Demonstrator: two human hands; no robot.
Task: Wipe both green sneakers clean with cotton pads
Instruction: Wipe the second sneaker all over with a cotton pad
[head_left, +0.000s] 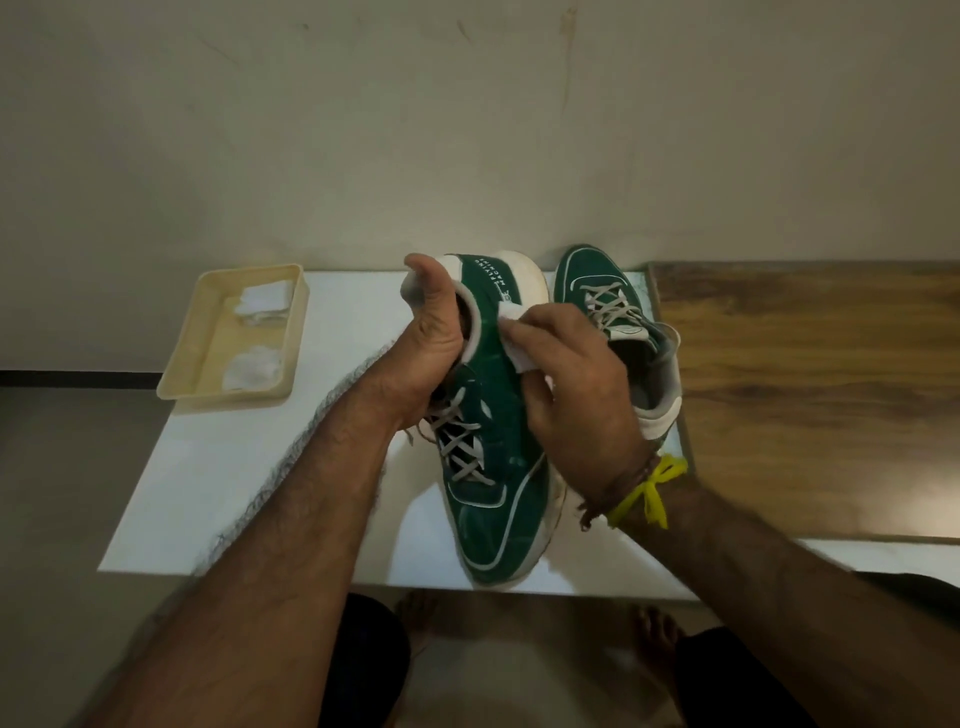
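A green sneaker (493, 493) with white laces lies in the middle of the white board (218, 467), toe toward me and heel away. My left hand (431, 338) grips its collar, fingers inside the opening and thumb up along the heel. My right hand (576, 374) pinches a white cotton pad (511, 338) against the sneaker's right side near the collar. The second green sneaker (587, 273) stands just to the right, toe pointing away, partly hidden behind my right hand.
A cream plastic tray (208, 338) with more cotton pads (262, 304) sits at the board's far left corner. A wooden tabletop (810, 389) adjoins the board on the right. A wall stands close behind. My bare feet show below the front edge.
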